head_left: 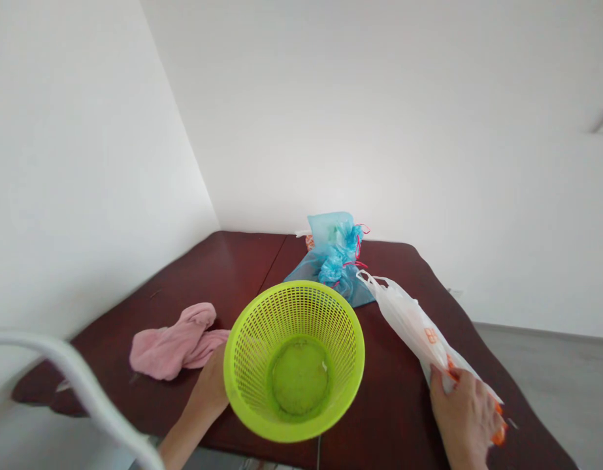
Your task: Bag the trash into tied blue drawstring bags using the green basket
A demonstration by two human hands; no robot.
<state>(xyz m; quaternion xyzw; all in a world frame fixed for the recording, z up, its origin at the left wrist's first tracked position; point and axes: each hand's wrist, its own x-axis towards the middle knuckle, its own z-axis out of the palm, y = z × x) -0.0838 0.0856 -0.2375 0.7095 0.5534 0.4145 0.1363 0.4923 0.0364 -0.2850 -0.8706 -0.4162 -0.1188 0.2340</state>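
Lime-green basket (300, 378) sits at the near middle of the scene, over the table (232, 264), its mouth tipped toward the viewer. The left hand (217, 377) appears to grasp it at its left side. The right hand (465, 403) lies over the near end of a white plastic bag (413, 323), thumb and fingers apart; whether it grips or merely presses, I cannot tell. Left of the basket lies a pink cloth (176, 346); beyond it, blue bags (333, 261) with red ties.

The step in hand seems to be steadying the basket while handling the white bag. Moving either would call for a firm hold on the basket's side and a secure pinch on the slack plastic.

The left fingers are hidden behind the basket, the bags' contents are unclear, and a pale curved bar (88, 378) is cut off at near left.
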